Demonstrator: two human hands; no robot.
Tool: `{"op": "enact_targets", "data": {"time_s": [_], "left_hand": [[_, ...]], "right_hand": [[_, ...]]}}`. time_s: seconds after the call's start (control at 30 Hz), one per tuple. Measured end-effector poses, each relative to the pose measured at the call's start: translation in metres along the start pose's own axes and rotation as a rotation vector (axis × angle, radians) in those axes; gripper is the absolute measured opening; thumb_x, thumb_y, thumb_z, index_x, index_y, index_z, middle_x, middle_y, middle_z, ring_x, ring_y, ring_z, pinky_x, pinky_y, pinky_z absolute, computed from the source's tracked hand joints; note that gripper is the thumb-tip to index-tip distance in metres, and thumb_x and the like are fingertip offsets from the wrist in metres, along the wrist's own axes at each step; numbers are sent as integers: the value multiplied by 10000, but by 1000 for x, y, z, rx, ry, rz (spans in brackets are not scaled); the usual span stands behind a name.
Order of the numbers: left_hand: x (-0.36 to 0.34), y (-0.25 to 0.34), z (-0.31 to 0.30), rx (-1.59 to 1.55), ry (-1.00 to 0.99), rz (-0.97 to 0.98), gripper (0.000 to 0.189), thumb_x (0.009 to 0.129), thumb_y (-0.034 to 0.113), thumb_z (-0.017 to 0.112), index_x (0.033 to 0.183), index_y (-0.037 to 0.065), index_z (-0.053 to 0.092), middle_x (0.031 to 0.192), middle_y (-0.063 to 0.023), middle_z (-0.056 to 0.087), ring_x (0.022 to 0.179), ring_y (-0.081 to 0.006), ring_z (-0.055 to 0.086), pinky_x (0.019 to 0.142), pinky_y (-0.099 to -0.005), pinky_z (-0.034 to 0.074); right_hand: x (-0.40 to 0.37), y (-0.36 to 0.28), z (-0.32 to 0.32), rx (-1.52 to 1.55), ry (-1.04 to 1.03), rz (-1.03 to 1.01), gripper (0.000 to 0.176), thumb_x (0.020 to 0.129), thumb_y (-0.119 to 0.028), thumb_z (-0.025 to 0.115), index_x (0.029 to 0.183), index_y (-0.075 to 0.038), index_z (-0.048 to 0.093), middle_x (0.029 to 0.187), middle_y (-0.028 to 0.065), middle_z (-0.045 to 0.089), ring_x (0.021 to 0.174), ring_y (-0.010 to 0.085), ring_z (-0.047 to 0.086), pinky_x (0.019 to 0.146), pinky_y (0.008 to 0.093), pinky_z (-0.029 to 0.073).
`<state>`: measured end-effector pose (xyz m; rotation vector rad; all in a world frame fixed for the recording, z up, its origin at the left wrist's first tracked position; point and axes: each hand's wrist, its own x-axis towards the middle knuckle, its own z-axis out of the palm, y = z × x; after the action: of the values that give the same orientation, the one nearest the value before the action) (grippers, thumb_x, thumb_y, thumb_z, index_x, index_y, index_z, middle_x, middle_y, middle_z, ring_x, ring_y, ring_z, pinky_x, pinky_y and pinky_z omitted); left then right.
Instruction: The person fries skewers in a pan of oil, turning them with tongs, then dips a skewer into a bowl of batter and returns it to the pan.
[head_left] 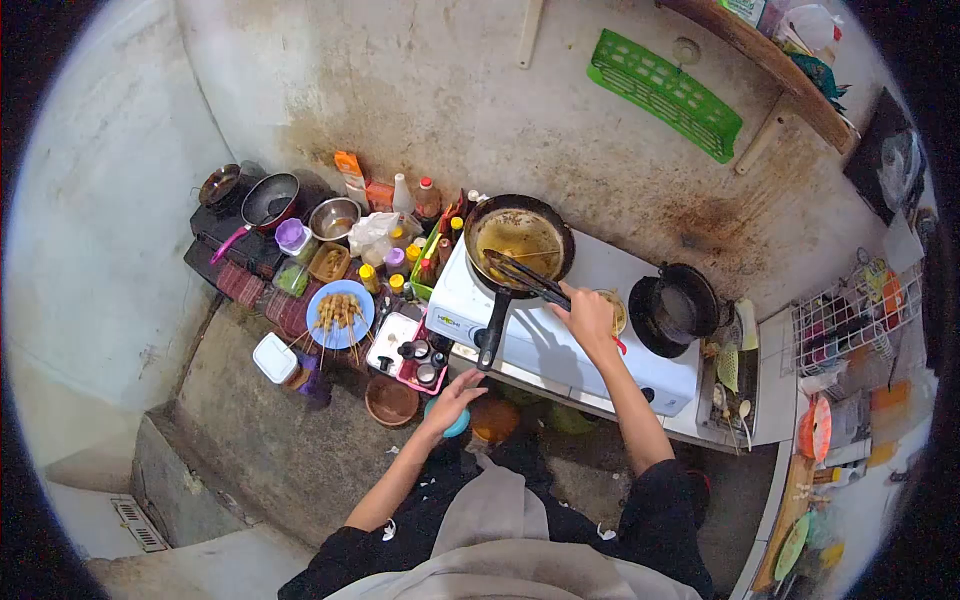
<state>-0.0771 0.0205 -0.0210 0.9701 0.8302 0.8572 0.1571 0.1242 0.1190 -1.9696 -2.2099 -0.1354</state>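
My right hand point(590, 318) is closed around a pair of black tongs point(530, 278), whose tips reach into the frying pan point(515, 205). The pan sits on the left burner of a white gas stove point(560, 345) and holds yellowish oil point(520, 240). Its black handle point(493, 330) points toward me. Just below the end of that handle is my left hand point(455, 398), fingers stretched out and holding nothing. To the left, a blue plate point(318, 300) carries several skewers of meat point(340, 312), their sticks hanging over the edge.
A dark pot point(675, 305) stands on the right burner. Bottles point(428, 195), a steel bowl point(334, 215) and a pink-handled pan point(270, 200) crowd the left side. A pink tray point(415, 370) and a clay mortar point(392, 400) are nearer. At right is a white wire rack point(850, 325).
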Motion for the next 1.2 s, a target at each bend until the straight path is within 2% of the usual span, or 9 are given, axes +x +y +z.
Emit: {"op": "enact_targets", "data": {"time_s": [0.1, 0.17, 0.67, 0.77, 0.97, 1.03, 1.07, 1.17, 1.2], "left_hand": [[0, 0, 0, -21, 1, 1, 486, 838, 83, 416, 1274, -10, 222, 1260, -116, 352, 1065, -217, 465, 891, -278, 352], [-1, 2, 1, -75, 24, 3, 447, 838, 86, 434, 1246, -16, 282, 1232, -137, 380, 1069, -213, 446, 912, -285, 328], [0, 2, 0, -55, 4, 7, 462, 841, 93, 433, 1253, -24, 261, 1230, -131, 380, 1078, -215, 436, 914, -284, 326], [-1, 4, 1, -46, 10, 5, 454, 846, 98, 427, 1251, -25, 264, 1230, -131, 379, 1082, -217, 432, 914, -288, 328], [-2, 3, -2, -69, -2, 23, 439, 848, 102, 423, 1249, -10, 281, 1229, -123, 384, 1077, -210, 439, 904, -285, 337], [-3, 2, -3, -56, -2, 24, 439, 845, 103, 429, 1247, -7, 288, 1226, -121, 390, 1078, -207, 438, 905, -284, 336], [-2, 2, -3, -44, -7, 26, 439, 842, 105, 434, 1244, -4, 295, 1223, -119, 396, 1079, -204, 437, 906, -283, 335], [-2, 0, -6, -11, 9, 10, 447, 835, 110, 447, 1240, -9, 302, 1217, -117, 404, 1080, -197, 437, 911, -281, 327], [-1, -1, -7, -12, 10, 10, 447, 835, 110, 447, 1240, -9, 302, 1217, -117, 404, 1080, -197, 437, 911, -281, 327]], "right_hand": [[-3, 0, -1, 3, -1, 7, 412, 666, -385, 623, 993, -138, 592, 728, 115, 598, 660, 256, 592, 559, 356, 477], [-5, 2, -2, 3, -10, 22, 411, 663, -388, 625, 989, -140, 594, 723, 115, 598, 657, 256, 591, 558, 353, 476], [-19, 9, -4, 34, 15, 13, 395, 664, -393, 624, 978, -155, 597, 683, 111, 592, 632, 258, 591, 538, 373, 465], [-21, 8, -7, 16, 11, 52, 380, 662, -385, 631, 962, -153, 622, 683, 133, 597, 616, 272, 578, 564, 360, 453], [-20, 25, 0, 143, 122, 103, 387, 684, -421, 601, 939, -131, 624, 681, 151, 591, 631, 316, 573, 582, 395, 448], [-16, 33, -10, 164, -52, 210, 417, 735, -461, 528, 922, -100, 618, 730, 180, 595, 667, 338, 574, 611, 414, 448], [-16, 37, -15, 172, -111, 292, 483, 754, -518, 463, 854, -75, 630, 726, 205, 589, 692, 359, 574, 642, 431, 446], [-13, 46, -30, 164, -151, 404, 532, 752, -555, 431, 789, -65, 635, 729, 217, 587, 718, 372, 574, 658, 431, 449], [-12, 41, -44, 146, -145, 407, 566, 743, -562, 437, 735, -28, 625, 724, 225, 586, 730, 377, 575, 658, 427, 454]]}}
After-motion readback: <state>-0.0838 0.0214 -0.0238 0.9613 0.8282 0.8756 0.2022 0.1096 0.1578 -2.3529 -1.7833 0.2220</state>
